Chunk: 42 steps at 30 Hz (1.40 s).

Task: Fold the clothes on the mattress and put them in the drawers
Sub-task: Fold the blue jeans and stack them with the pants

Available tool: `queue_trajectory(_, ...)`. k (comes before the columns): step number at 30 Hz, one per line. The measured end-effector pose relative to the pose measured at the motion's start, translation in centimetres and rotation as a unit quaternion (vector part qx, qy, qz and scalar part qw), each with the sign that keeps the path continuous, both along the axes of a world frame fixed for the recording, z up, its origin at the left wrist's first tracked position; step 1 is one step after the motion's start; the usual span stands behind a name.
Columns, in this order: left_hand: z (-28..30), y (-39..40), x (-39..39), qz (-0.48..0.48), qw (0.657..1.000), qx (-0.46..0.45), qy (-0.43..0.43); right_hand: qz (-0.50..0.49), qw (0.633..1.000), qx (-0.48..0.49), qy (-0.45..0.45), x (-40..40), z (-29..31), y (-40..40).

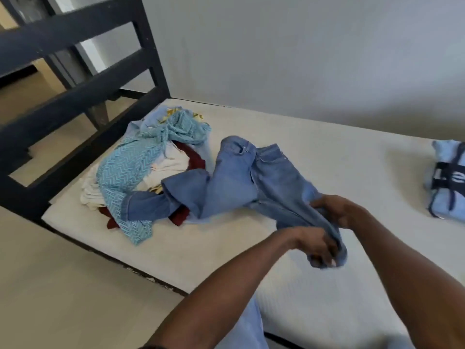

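Both hands clamp one leg end of the jeans [254, 182]: left hand [315, 244] nearer, right hand [338, 210] just beyond, the garment's long axis running away-left across the mattress [327, 157].

No words to read

There are no letters, numbers, brand names or signs clear enough to read on anything here.
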<state>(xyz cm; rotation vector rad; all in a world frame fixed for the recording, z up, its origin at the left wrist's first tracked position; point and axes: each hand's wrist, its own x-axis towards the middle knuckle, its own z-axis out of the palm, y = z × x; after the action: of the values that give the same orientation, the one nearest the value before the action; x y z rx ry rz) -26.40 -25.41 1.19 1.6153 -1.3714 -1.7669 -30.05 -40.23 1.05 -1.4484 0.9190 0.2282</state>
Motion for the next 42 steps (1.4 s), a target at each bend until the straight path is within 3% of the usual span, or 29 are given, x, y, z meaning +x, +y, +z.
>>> queue_trajectory(2,-2.1,0.1,-1.6,-0.014,0.998,0.035,-0.054,-0.096,0.99,-0.08,0.071,-4.7,-1.5,-2.2)
queue_trajectory(4,-3.8,0.5,-1.6,0.131,0.986,-0.016,-0.1,-0.132,0.955,-0.221,0.144,-10.4,-2.2,-4.3)
queue_trajectory(5,-4.7,0.9,-0.6,0.251,0.955,-0.065,-0.145,-0.139,0.935,-0.262,0.193,-12.3,-3.0,-5.0)
queue_trajectory(7,-6.2,1.7,1.8,0.465,0.836,-0.108,-0.269,-0.093,0.868,-0.334,0.356,-16.0,-4.1,-5.2)
queue_trajectory(8,-6.7,2.4,3.3,0.519,0.779,-0.095,-0.338,-0.035,0.822,-0.379,0.425,-16.9,-4.6,-5.2)
queue_trajectory(9,-7.2,2.7,4.4,0.539,0.745,-0.07,-0.387,0.012,0.783,-0.407,0.47,-17.7,-5.5,-5.6)
queue_trajectory(11,-7.9,3.1,6.9,0.527,0.738,0.01,-0.422,0.059,0.759,-0.456,0.46,-16.9,-6.0,-5.3)
queue_trajectory(14,-8.5,2.3,9.0,0.555,0.783,0.063,-0.275,0.081,0.837,-0.449,0.301,-14.0,-6.5,-5.7)
queue_trajectory(16,-8.7,1.8,9.5,0.588,0.781,0.068,-0.198,0.08,0.88,-0.405,0.235,-12.0,-6.8,-5.2)
queue_trajectory(20,-9.2,0.1,11.8,0.655,0.742,0.079,-0.117,0.077,0.888,-0.4,0.214,-9.4,-8.4,-5.5)
queue_trajectory(23,-10.5,-0.1,13.9,0.629,0.758,0.108,-0.139,0.093,0.892,-0.373,0.238,-8.4,-10.0,-7.0)
queue_trajectory(26,-11.8,0.1,15.5,0.684,0.7,0.138,-0.151,0.086,0.855,-0.44,0.26,-7.2,-10.8,-8.9)
queue_trajectory(28,-12.0,-0.5,15.7,0.696,0.69,0.146,-0.135,0.017,0.862,-0.443,0.248,-5.1,-10.4,-9.8)
queue_trajectory(30,-12.3,-1.5,15.9,0.704,0.685,0.135,-0.131,0.01,0.879,-0.426,0.216,-2.7,-10.2,-10.4)
queue_trajectory(32,-11.6,-1.8,16.2,0.708,0.691,0.108,-0.101,0.025,0.903,-0.387,0.186,-0.6,-10.0,-10.5)
queue_trajectory(35,-11.1,-1.2,17.6,0.689,0.716,0.098,-0.046,-0.035,0.93,-0.328,0.166,0.9,-9.7,-11.1)
queue_trajectory(38,-10.5,-0.7,18.3,0.64,0.764,0.071,-0.049,-0.032,0.951,-0.272,0.14,1.5,-9.2,-11.8)
queue_trajectory(42,-8.8,-1.3,17.8,0.617,0.779,0.058,-0.094,-0.063,0.974,-0.21,0.055,2.2,-6.6,-11.0)
